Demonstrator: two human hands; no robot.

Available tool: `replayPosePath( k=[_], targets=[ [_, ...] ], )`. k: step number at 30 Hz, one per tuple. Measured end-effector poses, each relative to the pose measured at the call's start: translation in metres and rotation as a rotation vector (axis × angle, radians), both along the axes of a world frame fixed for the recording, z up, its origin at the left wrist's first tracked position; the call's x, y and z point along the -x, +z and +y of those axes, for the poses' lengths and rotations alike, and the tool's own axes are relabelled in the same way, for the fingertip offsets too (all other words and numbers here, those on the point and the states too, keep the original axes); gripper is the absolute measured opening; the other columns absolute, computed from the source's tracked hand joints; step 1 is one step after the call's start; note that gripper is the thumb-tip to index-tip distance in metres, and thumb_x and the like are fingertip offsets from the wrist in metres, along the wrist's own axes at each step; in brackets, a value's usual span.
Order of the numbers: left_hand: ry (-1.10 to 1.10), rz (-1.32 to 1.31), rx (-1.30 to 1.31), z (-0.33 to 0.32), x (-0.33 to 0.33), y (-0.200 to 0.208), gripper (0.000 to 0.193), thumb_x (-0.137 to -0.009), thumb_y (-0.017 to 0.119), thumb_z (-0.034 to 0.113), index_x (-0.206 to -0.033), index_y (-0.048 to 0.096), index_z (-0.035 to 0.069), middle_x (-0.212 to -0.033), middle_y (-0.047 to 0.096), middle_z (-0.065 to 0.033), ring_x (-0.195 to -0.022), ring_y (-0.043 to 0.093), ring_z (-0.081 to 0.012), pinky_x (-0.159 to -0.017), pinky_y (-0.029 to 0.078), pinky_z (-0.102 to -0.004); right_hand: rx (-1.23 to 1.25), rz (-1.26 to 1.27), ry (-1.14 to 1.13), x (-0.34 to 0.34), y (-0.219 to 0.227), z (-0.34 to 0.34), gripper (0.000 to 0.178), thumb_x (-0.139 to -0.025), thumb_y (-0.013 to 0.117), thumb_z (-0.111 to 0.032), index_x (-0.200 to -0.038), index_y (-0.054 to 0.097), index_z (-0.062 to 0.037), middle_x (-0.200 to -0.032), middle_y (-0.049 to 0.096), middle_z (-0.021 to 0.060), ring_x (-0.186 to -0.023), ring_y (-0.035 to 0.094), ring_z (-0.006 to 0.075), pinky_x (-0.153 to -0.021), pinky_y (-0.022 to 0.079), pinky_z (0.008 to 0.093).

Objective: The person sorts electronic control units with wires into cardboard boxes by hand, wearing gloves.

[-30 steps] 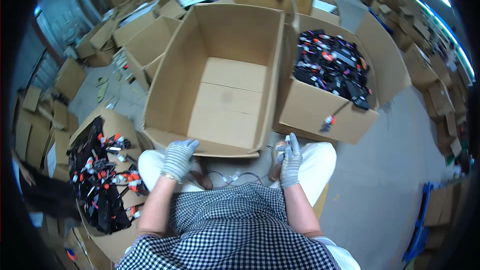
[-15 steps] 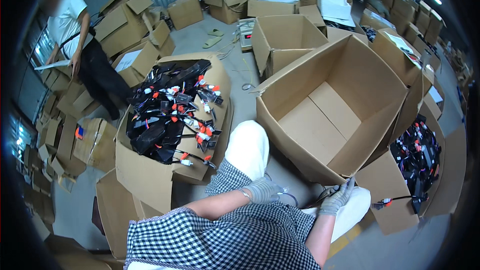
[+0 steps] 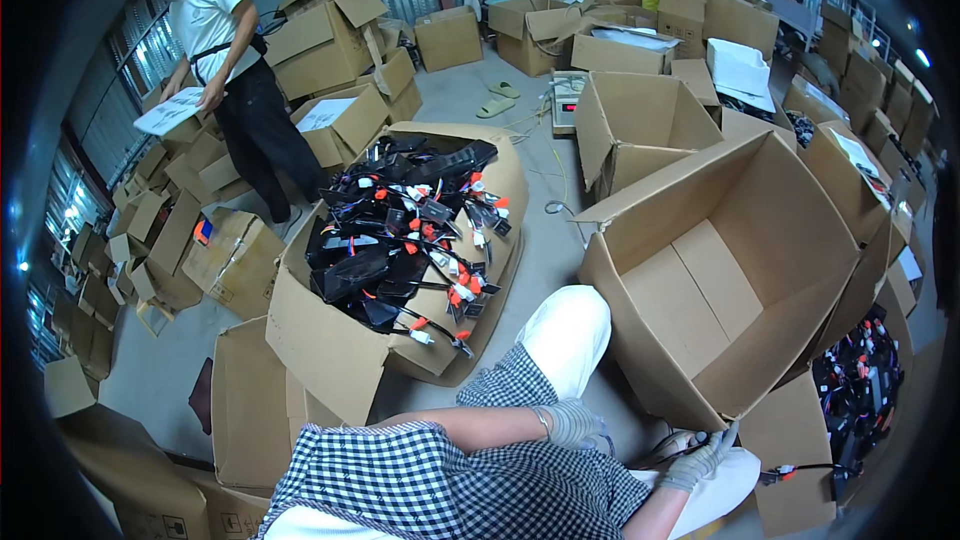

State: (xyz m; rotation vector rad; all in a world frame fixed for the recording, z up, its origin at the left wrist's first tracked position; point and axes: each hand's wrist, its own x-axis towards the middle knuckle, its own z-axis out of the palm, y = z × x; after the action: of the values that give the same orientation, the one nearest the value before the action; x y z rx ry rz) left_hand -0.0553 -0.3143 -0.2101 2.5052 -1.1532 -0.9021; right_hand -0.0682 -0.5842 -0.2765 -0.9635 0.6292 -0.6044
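My left hand (image 3: 575,423), in a grey striped glove, is closed over my lap beside my bent knee; what its fingers hold, if anything, is hidden. To its right, my gloved right hand (image 3: 700,460) is closed, fingers pinched around a thin dark cable (image 3: 668,447), just below the near corner of a large open carton (image 3: 640,270). Inside, that carton shows bare cardboard. Left of my knee, a heap of black parts with wires and red and white connectors (image 3: 400,230) lies on another carton (image 3: 330,360).
More black wired parts (image 3: 865,380) fill a carton at the right. A scale (image 3: 566,100) and green slippers (image 3: 497,100) are on the floor beyond. At the far left stands a person (image 3: 225,50) holding a white sheet (image 3: 168,112). Stacked cartons (image 3: 320,45) line the back.
The view has swung left, so the cartons and both my hands appear farther right. My hands stay low by the carton corner, both closed. The person's white sheet shows more fully.
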Motion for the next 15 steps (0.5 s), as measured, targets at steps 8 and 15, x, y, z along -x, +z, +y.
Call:
replayPosePath(
  k=[8,15],
  targets=[
    [0.607,0.045,0.765,-0.020,-0.046,-0.014,0.067,-0.086,0.057,0.035,-0.133,0.029,-0.003,-0.121,0.048,-0.0161,-0.100,0.054,-0.0246,-0.084,0.045,-0.0378,0.099,0.097,-0.080,0.012,0.014,0.016,0.047,-0.092,0.044,-0.011,-0.138,0.035,-0.0098,-0.109,0.051,0.0057,-0.078,0.049,0.0107,-0.064,0.044,0.0217],
    [1.302,0.600,1.123,-0.054,-0.161,-0.006,0.061,-0.076,0.068,0.047,-0.116,0.044,0.009,-0.091,0.048,-0.0045,-0.070,0.043,-0.0143,-0.062,0.041,-0.0302,0.225,-0.073,-0.237,0.022,0.027,0.043,0.044,-0.094,0.051,-0.021,-0.134,0.039,-0.0086,-0.112,0.051,0.0070,-0.083,0.051,0.0097,-0.059,0.042,0.0168]
  ],
)
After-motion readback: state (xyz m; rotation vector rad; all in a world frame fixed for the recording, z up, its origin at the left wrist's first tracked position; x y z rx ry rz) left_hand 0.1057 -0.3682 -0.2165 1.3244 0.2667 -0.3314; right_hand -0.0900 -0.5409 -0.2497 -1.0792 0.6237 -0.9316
